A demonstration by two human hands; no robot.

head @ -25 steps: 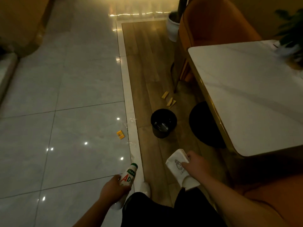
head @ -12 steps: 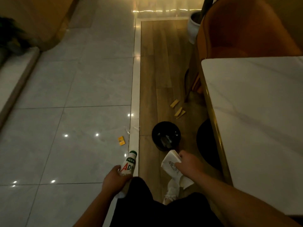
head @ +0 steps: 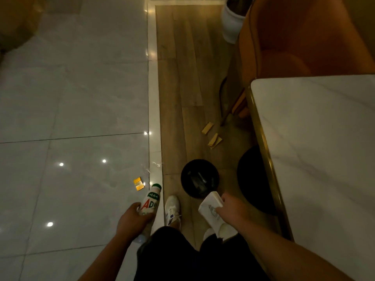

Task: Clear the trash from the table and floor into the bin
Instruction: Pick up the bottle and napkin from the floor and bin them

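Observation:
My left hand grips a white drink bottle with a green cap and red lettering, held low over the tiled floor. My right hand holds a white paper packet with a printed emblem, just in front of the near rim of the round black bin. The bin stands on the wooden floor strip with some items inside. A small orange wrapper lies on the tiles left of the bin. Tan paper scraps lie on the wood beyond the bin.
A white marble table with a gold edge fills the right side, its dark round base beside the bin. An orange chair and a white pot stand at the back. My white shoes are beside the bin.
I have stepped closer to the bin. Both hands kept hold of their items, and the packet now sits by the bin's near rim.

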